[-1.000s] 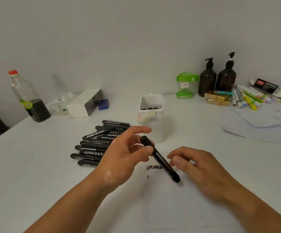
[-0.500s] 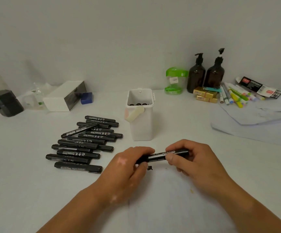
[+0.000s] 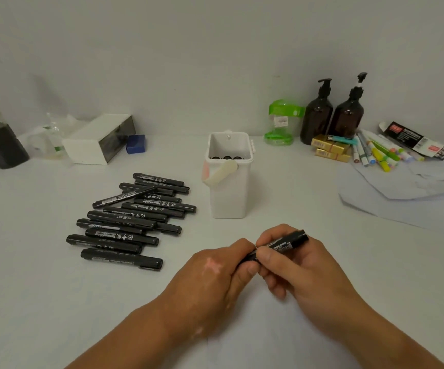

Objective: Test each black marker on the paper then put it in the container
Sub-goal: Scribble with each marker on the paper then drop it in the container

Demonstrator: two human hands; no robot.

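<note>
Just in front of the white container (image 3: pixel 229 193), on the near side, both hands meet on one black marker (image 3: pixel 287 242), which is held off the table and tilted, its far end pointing up and to the right. The left hand (image 3: pixel 215 272) has its fingers curled round the marker's near end and hides it; the right hand (image 3: pixel 292 265) pinches the barrel between thumb and bent fingers, the printed label showing between them. Below the hands lies the paper (image 3: pixel 263 342), so pale against the table (image 3: pixel 29 262) that its edges barely show, and the hands cover any marks on it. Only a strip of bare tabletop lies between the hands and the container. The container stands upright, its cream handle (image 3: pixel 219 173) hanging slantwise over its front left rim, and three dark marker ends (image 3: pixel 227 157) show inside, low against its back wall. Left of the container a pile of black markers (image 3: pixel 133 217) lies in rough rows, one thinner pen resting across the top. Farther left and behind are a white box (image 3: pixel 96 139), a small blue box (image 3: pixel 135 144) and a bottle of dark liquid (image 3: pixel 0 145). Right of the container and behind it stand a green-lidded clear jar (image 3: pixel 282 123) and two brown pump bottles (image 3: pixel 316 115), with gold boxes (image 3: pixel 330 149), coloured pens (image 3: pixel 378 153) and pale sheets (image 3: pixel 407 193) beyond.
</note>
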